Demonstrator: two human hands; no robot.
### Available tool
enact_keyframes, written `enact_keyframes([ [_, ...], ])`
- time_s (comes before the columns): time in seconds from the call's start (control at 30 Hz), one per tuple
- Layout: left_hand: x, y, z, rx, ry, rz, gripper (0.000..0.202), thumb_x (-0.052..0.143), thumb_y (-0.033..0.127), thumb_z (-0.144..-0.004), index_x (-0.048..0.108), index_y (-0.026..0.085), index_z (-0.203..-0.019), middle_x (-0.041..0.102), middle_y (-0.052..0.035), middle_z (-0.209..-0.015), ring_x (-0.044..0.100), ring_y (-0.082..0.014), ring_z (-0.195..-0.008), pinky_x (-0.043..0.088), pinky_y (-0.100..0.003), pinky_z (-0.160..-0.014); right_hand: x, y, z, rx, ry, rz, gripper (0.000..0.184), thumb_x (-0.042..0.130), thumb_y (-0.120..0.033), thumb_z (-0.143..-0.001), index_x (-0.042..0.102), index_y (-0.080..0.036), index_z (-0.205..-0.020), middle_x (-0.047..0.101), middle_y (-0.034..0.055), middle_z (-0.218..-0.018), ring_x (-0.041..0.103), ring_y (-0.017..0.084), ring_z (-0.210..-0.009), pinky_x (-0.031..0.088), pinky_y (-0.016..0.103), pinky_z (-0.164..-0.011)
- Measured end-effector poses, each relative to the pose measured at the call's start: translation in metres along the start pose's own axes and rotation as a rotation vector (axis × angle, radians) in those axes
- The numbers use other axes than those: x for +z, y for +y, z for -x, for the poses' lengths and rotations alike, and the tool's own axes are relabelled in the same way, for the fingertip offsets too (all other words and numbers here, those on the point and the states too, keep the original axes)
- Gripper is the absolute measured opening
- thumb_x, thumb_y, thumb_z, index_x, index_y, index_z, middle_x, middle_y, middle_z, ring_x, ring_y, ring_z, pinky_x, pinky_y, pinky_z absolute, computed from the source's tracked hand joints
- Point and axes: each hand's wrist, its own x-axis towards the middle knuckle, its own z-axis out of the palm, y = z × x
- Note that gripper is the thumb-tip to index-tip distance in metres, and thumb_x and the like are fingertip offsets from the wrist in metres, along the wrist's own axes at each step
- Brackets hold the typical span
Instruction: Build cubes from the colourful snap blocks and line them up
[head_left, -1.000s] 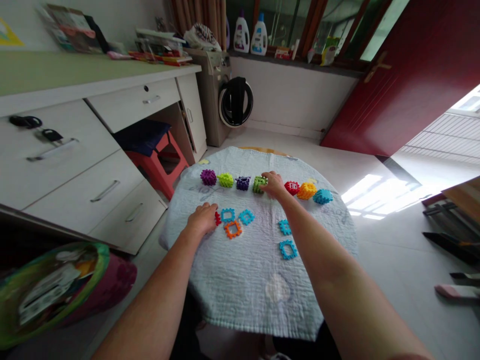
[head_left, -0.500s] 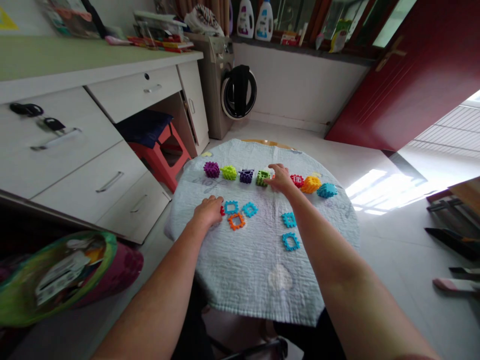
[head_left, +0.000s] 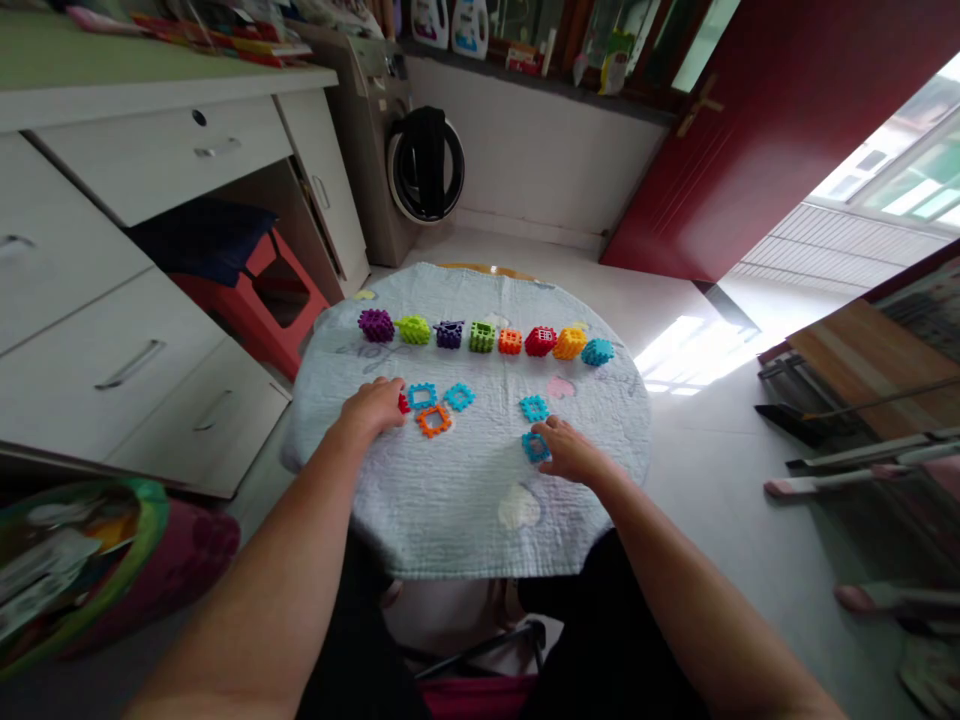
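Observation:
A row of several plastic waffle-block cubes [head_left: 482, 337] in purple, green, orange, red, yellow and teal runs across the far part of a quilted pale blue cloth [head_left: 465, 530] on a round table. My right hand [head_left: 566, 451] lies at the near side, its fingertips on a flat blue square frame piece [head_left: 535, 447]. Another blue frame piece [head_left: 534, 408] sits just beyond it. My left hand [head_left: 367, 408] rests on the cloth, fingertips against a small red piece [head_left: 403, 403], close to a blue frame [head_left: 422, 396] and an orange frame [head_left: 434, 421].
A white drawer desk [head_left: 150, 180] with a red stool [head_left: 255, 300] beneath it stands to the left. A washing machine [head_left: 390, 150] and a dark red door [head_left: 750, 130] stand beyond the table. A patterned bag [head_left: 75, 570] lies at lower left.
My right hand has moved from the cube row back toward me, onto the nearer blue frame. The orange cube it covered now shows. My left hand stays by the red piece.

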Motion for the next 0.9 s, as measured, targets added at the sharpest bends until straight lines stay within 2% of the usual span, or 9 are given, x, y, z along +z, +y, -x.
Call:
enact_keyframes([
  [0.17, 0.004, -0.004, -0.003, 0.001, 0.009, -0.01, 0.056, 0.066, 0.027, -0.068, 0.054, 0.025, -0.122, 0.057, -0.0093, -0.126, 0.059, -0.0261, -0.111, 0.048, -0.032, -0.09, 0.006, 0.0, 0.003, 0.05, 0.067, -0.086, 0.052, 0.076, -0.026, -0.069, 0.056, -0.017, -0.116, 0.055, 0.0116, -0.112, 0.057, 0.022, -0.096, 0.045, 0.034, -0.085],
  [0.3, 0.003, -0.002, -0.004, 0.006, -0.005, -0.03, 0.055, 0.065, 0.028, -0.068, 0.054, 0.024, -0.122, 0.057, -0.0099, -0.125, 0.059, -0.0263, -0.112, 0.048, -0.032, -0.09, 0.006, -0.002, -0.002, 0.047, 0.031, -0.022, 0.056, 0.078, -0.027, -0.066, 0.057, -0.017, -0.116, 0.055, 0.0115, -0.112, 0.056, 0.023, -0.095, 0.044, 0.035, -0.085],
  [0.4, 0.003, -0.002, -0.004, 0.006, -0.006, -0.029, 0.053, 0.064, 0.028, -0.069, 0.054, 0.024, -0.12, 0.057, -0.0097, -0.125, 0.059, -0.026, -0.112, 0.048, -0.031, -0.09, 0.005, -0.004, -0.005, 0.021, 0.024, 0.015, 0.043, 0.073, -0.023, -0.069, 0.061, -0.016, -0.11, 0.059, 0.0106, -0.106, 0.058, 0.022, -0.091, 0.044, 0.033, -0.082],
  [0.53, 0.002, -0.001, -0.003, 0.0, -0.005, -0.028, 0.052, 0.064, 0.029, -0.07, 0.054, 0.025, -0.121, 0.057, -0.0088, -0.124, 0.059, -0.0253, -0.111, 0.048, -0.031, -0.09, -0.006, 0.0, -0.005, -0.038, 0.079, -0.027, 0.018, 0.058, -0.013, -0.075, 0.066, -0.018, -0.09, 0.065, 0.007, -0.093, 0.059, 0.019, -0.086, 0.043, 0.029, -0.08],
  [0.63, 0.001, 0.0, -0.002, -0.004, -0.009, -0.037, 0.056, 0.064, 0.03, -0.069, 0.053, 0.024, -0.123, 0.056, -0.0095, -0.125, 0.059, -0.0259, -0.11, 0.048, -0.032, -0.089, -0.012, 0.003, -0.006, -0.02, 0.119, -0.083, 0.02, 0.048, -0.009, -0.078, 0.065, -0.018, -0.082, 0.066, 0.0052, -0.084, 0.058, 0.017, -0.078, 0.042, 0.027, -0.075],
  [0.77, 0.0, 0.002, -0.001, -0.021, -0.01, -0.026, 0.057, 0.064, 0.028, -0.068, 0.054, 0.026, -0.123, 0.056, -0.0087, -0.125, 0.058, -0.0263, -0.11, 0.048, -0.032, -0.089, -0.008, 0.004, -0.011, -0.031, 0.071, -0.198, 0.027, 0.047, -0.01, -0.079, 0.065, -0.019, -0.096, 0.065, 0.002, -0.08, 0.056, 0.015, -0.071, 0.042, 0.026, -0.071],
  [0.83, 0.0, 0.001, -0.002, -0.023, -0.004, -0.016, 0.056, 0.064, 0.028, -0.068, 0.054, 0.026, -0.124, 0.056, -0.0083, -0.125, 0.058, -0.026, -0.111, 0.048, -0.032, -0.09, -0.005, 0.006, -0.014, -0.023, 0.133, -0.226, 0.033, 0.052, -0.01, -0.077, 0.062, -0.019, -0.107, 0.064, 0.0034, -0.088, 0.057, 0.015, -0.075, 0.043, 0.028, -0.075],
  [0.9, 0.001, 0.0, -0.002, -0.017, 0.003, -0.012, 0.056, 0.064, 0.027, -0.068, 0.054, 0.026, -0.123, 0.056, -0.0082, -0.125, 0.058, -0.0259, -0.112, 0.047, -0.032, -0.091, -0.003, 0.01, -0.015, 0.021, 0.252, -0.216, 0.034, 0.056, -0.012, -0.076, 0.06, -0.018, -0.109, 0.061, 0.0062, -0.097, 0.057, 0.017, -0.082, 0.044, 0.03, -0.079],
])
